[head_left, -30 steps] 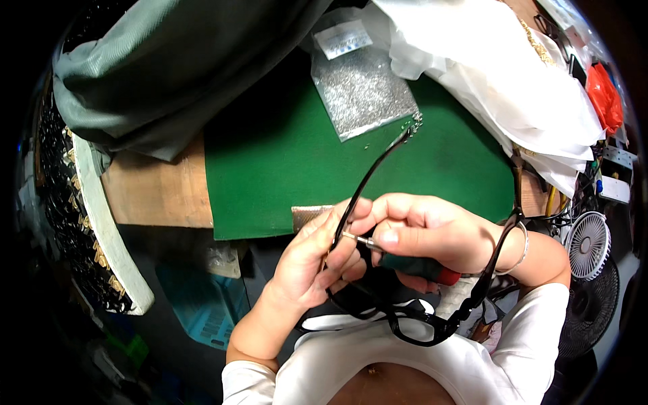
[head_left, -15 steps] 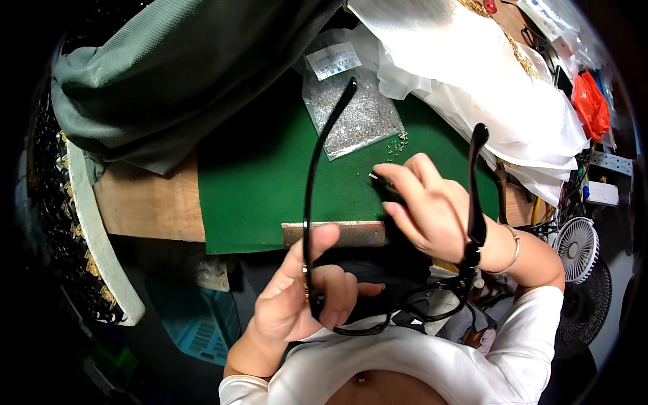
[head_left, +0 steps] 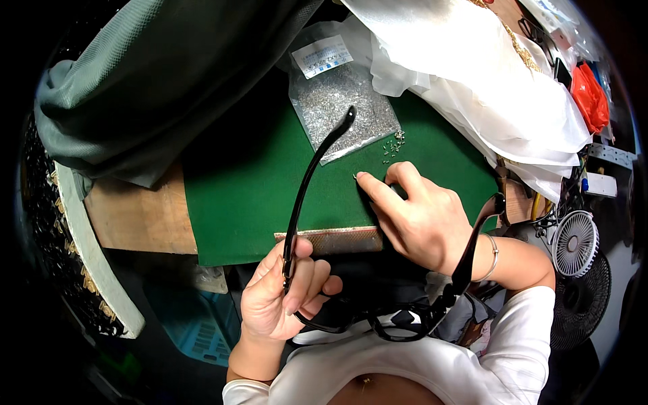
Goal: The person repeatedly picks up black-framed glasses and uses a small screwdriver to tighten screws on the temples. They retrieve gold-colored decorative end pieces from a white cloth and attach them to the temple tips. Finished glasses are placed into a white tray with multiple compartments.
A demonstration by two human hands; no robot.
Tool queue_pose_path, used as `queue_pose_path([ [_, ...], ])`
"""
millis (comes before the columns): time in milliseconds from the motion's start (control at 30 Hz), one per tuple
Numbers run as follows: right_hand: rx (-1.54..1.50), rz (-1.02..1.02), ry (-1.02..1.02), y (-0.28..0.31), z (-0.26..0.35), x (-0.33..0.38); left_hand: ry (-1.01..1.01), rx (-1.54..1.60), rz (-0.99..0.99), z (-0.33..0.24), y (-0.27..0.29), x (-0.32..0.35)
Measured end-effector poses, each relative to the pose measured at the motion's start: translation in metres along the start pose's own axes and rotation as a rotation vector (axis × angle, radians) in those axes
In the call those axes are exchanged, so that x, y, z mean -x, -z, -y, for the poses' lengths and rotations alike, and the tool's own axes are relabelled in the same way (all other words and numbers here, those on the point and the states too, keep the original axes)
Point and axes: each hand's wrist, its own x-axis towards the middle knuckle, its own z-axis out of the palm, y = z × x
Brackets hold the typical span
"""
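Note:
My left hand (head_left: pixel 277 290) is closed around a black eyeglass frame (head_left: pixel 307 179) near one hinge, with that temple pointing up and away from me. The frame's front and other temple extend right, below my right wrist. My right hand (head_left: pixel 425 216) rests on the green mat (head_left: pixel 236 196), its index fingertip at a tiny metal screw-like piece. Something dark shows between its curled fingers, mostly hidden. Just beyond lies a small scatter of tiny metal pieces (head_left: pixel 393 145), beside a clear plastic bag (head_left: pixel 344 108) full of similar pieces.
A rusty textured metal bar (head_left: pixel 337 241) lies along the mat's near edge. Grey-green cloth (head_left: pixel 135 88) covers the far left, white sheeting (head_left: pixel 472 81) the far right. A small white fan (head_left: pixel 575 243) stands at the right. Below the table at left is a blue plastic basket (head_left: pixel 202 331).
My right hand has moved left and down onto the mat, its fingertip now at a tiny piece. My left hand has shifted slightly left with the eyeglass frame, which has tilted.

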Motion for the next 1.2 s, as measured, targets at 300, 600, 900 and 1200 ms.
queue_pose_path([
  [300,0.079,0.010,0.072,-0.001,-0.003,0.000,0.038,0.062,-0.047,0.000,-0.002,-0.004],
  [600,-0.378,0.202,-0.083,0.019,0.008,-0.006,0.149,0.071,-0.116,-0.001,0.003,-0.003],
  [900,-1.551,1.018,-0.566,0.042,0.027,-0.024,0.193,0.111,0.027,-0.003,0.007,0.001],
  [1200,-1.733,0.938,-0.687,0.039,0.027,-0.013,0.206,0.016,-0.026,0.003,0.008,0.000],
])
